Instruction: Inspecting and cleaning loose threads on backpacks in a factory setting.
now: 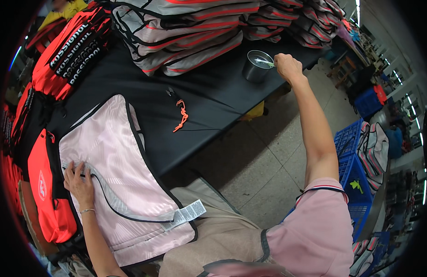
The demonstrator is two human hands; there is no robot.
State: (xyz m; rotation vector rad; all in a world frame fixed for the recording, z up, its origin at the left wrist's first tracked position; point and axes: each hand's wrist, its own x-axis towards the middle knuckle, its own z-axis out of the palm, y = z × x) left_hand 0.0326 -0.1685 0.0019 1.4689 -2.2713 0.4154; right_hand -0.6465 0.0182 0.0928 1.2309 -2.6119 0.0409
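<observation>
The left hand (79,183) lies flat, fingers spread, pinning a pink lining panel (121,184) on the black counter (213,92). The right hand (287,66) is closed on a thin tool in a metal cup (256,65). Keeping the panel pinned seems wise.

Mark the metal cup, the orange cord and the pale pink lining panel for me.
metal cup (256,69): head view, on its outer side wall.
orange cord (181,116): head view, on the knotted middle.
pale pink lining panel (116,157): head view, on the bare centre of the fabric.
</observation>
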